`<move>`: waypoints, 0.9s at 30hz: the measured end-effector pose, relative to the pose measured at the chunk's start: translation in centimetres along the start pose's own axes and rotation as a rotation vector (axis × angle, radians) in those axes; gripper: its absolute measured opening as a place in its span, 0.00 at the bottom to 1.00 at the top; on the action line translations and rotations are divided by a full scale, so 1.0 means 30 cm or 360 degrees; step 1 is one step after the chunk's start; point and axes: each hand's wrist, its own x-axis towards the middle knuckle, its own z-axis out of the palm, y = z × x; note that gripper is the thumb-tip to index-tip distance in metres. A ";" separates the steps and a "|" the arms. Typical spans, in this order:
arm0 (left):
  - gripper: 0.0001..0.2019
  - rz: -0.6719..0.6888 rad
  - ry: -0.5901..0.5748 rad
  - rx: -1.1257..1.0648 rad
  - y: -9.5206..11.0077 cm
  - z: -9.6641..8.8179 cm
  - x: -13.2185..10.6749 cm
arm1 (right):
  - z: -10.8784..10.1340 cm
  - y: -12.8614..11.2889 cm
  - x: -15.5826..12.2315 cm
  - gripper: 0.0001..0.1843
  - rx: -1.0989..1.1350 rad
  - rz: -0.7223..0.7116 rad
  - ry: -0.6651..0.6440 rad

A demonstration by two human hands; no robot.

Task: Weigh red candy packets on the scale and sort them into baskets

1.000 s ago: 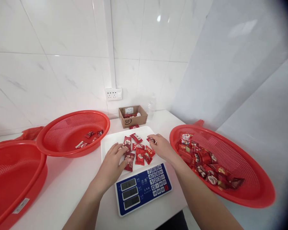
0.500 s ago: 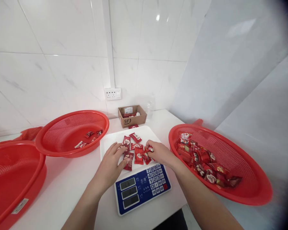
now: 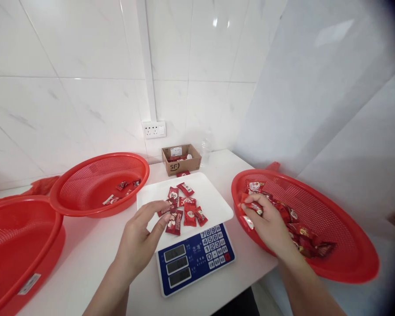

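Observation:
Several red wrapped candies (image 3: 190, 214) lie in a loose group on the white tray of the weighing scale (image 3: 213, 206). At the tray's left side is my left hand (image 3: 141, 232), thumb and fingers apart, with the fingertips close to a dark red candy (image 3: 174, 221). My right hand (image 3: 266, 219) is over the near-left rim of the right red basket (image 3: 342, 219). Its fingers are closed around small red wrapped candies (image 3: 254, 207); how many I cannot tell. More wrapped candies (image 3: 303, 230) lie in that basket, partly hidden by my hand and forearm.
A red basket (image 3: 82, 173) with a few candies stands left of the scale, and another red basket (image 3: 23, 237) stands nearer on the left. Behind the tray sits a small cardboard box (image 3: 181, 164), with a clear plastic container (image 3: 206, 151) beside it. The tiled wall has a socket (image 3: 154, 130).
My right hand has moved right from the tray to the right basket, carrying candies. My left hand has drawn back slightly to the left, and fewer candies lie at the tray's right side.

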 end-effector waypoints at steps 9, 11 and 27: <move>0.12 -0.0136 0.0039 0.0185 -0.032 -0.037 -0.015 | -0.149 0.165 0.003 0.13 -0.0934 0.0100 -0.0027; 0.14 -0.0184 -0.0014 0.0226 -0.057 -0.037 -0.033 | -0.151 0.193 0.005 0.16 -0.1038 0.0082 -0.0090; 0.15 0.0027 -0.0225 0.0880 -0.294 -0.121 -0.046 | 0.078 0.161 -0.022 0.24 -0.0938 -0.0685 -0.0473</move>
